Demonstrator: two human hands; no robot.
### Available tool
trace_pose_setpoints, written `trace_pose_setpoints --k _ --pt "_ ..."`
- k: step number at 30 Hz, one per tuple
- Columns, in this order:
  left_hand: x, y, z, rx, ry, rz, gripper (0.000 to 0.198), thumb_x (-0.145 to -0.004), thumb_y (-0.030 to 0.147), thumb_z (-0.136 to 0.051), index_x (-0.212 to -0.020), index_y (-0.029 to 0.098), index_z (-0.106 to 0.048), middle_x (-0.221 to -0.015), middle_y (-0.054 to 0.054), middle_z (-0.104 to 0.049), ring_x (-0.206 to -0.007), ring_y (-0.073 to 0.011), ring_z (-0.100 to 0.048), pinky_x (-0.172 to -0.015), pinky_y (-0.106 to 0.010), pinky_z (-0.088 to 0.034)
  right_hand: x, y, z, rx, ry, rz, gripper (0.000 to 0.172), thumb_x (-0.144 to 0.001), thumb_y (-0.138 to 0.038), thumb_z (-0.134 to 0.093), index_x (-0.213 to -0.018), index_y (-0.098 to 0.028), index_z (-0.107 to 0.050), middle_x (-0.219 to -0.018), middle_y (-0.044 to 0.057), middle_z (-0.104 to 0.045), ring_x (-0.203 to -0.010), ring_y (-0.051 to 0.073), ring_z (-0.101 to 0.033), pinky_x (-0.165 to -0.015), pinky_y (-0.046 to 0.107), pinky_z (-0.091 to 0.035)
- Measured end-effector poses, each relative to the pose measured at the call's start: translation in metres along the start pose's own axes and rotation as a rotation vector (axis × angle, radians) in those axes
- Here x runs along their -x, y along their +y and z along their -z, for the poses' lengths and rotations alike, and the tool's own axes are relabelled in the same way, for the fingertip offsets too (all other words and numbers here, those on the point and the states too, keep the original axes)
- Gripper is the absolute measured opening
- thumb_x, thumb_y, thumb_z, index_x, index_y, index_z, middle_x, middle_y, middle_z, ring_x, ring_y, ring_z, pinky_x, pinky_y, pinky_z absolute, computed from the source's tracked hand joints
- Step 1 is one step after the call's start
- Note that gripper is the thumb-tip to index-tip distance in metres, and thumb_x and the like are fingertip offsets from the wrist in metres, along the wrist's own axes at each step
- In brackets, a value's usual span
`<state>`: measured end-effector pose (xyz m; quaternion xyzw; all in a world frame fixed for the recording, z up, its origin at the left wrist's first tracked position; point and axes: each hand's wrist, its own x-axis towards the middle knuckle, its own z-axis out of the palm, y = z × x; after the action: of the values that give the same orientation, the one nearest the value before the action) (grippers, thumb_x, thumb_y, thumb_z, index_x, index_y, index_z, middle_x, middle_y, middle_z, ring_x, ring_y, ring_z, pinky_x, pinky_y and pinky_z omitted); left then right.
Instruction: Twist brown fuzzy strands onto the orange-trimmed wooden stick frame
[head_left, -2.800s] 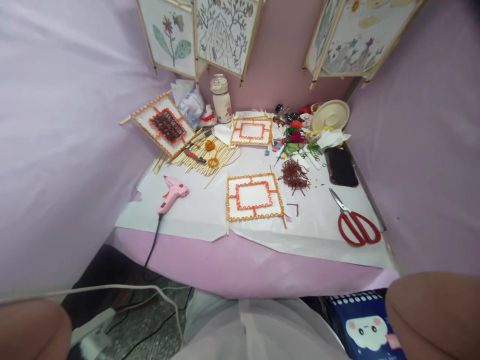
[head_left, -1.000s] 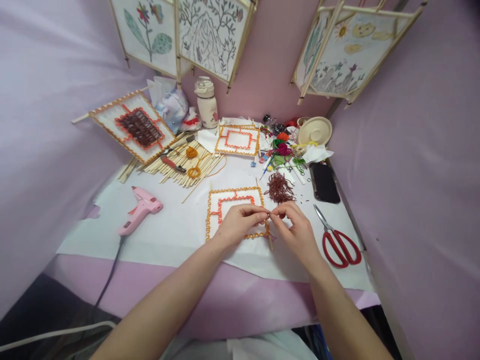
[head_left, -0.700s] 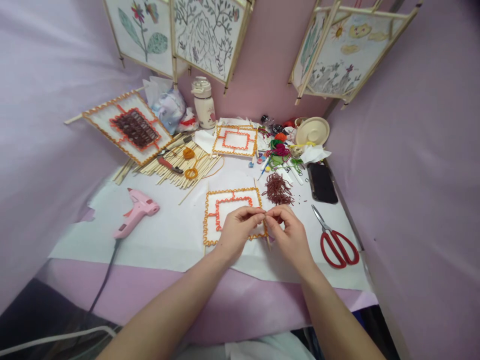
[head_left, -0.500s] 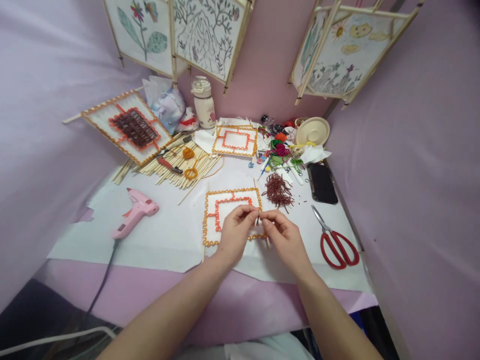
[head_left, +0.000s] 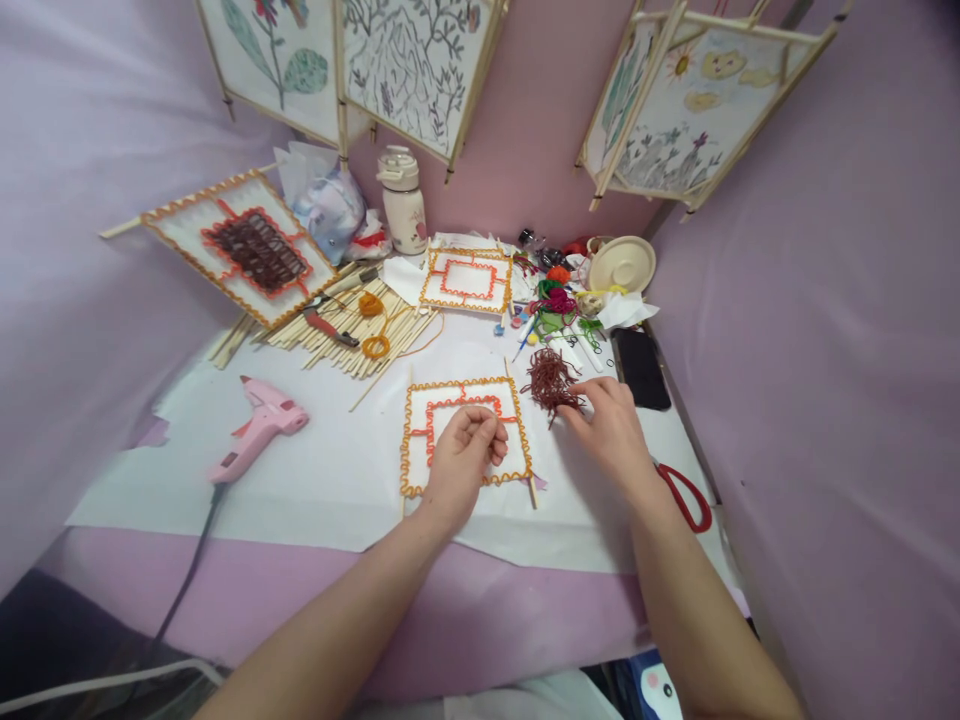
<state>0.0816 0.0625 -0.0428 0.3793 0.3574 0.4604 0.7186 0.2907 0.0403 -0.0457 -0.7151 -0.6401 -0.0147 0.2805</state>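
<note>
1. The small pile of dark red-brown cord pieces (head_left: 550, 378) lies on the white-paper-covered desk (head_left: 337, 470). It is just beside the upper right corner of the white square panel with orange cord border (head_left: 457, 392).
2. I judge that these pieces are very light, soft and easy to bend. They are tangled together, so pulling one may drag its neighbours along.
3. The best place to take one is, I think, a free end that sticks out at the near edge of the pile, pinched between two fingertips.
4. My right hand (head_left: 611, 428) reaches to that near edge. Its fingers (head_left: 579, 410) are close together and touch the strands, but I cannot tell if they already pinch one.
5. My left hand (head_left: 466, 452) rests on the panel with the fingers curled in. I cannot tell if something is inside them.
6. Half a second ago both hands met near the panel's right edge and held something small between their fingertips. Now they are apart, and the right one is at the pile, its wrist covering most of the red-handled scissors (head_left: 688, 500).
</note>
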Motion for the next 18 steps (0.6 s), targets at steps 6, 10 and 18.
trace_pose_setpoints --k 6,10,18 --pt "0.000 -0.003 0.003 -0.028 0.010 0.013 0.015 -0.086 0.031 -0.064 -0.084 0.018 -0.056 -0.071 0.003 -0.060 -0.059 -0.0060 -0.053 -0.053 -0.018 -0.040 -0.007 0.000 -0.020 0.081 0.027 0.029 0.013 -0.085 -0.027 -0.060 -0.091 -0.019 -0.068 -0.099 0.012 -0.061 -0.097 0.030 -0.050 -0.087 0.044 -0.044" --pt "-0.002 -0.006 0.004 -0.025 0.005 -0.002 0.014 -0.085 0.030 -0.065 -0.086 0.018 -0.058 -0.072 0.003 -0.061 -0.060 -0.0066 -0.055 -0.054 -0.018 -0.042 -0.013 0.002 -0.014 -0.149 0.162 -0.051 0.013 -0.086 -0.025 -0.056 -0.080 -0.020 -0.067 -0.087 0.007 -0.065 -0.089 0.024 -0.056 -0.085 0.040 -0.044" --pt "-0.005 -0.007 0.005 -0.038 0.038 0.024 0.027 -0.075 0.028 -0.075 -0.096 0.016 -0.063 -0.081 -0.003 -0.070 -0.070 -0.0118 -0.065 -0.068 -0.025 -0.052 -0.018 -0.007 0.002 -0.389 0.230 -0.110 0.013 -0.083 -0.029 -0.062 -0.083 -0.021 -0.072 -0.089 0.004 -0.068 -0.089 0.020 -0.061 -0.074 0.033 -0.045"
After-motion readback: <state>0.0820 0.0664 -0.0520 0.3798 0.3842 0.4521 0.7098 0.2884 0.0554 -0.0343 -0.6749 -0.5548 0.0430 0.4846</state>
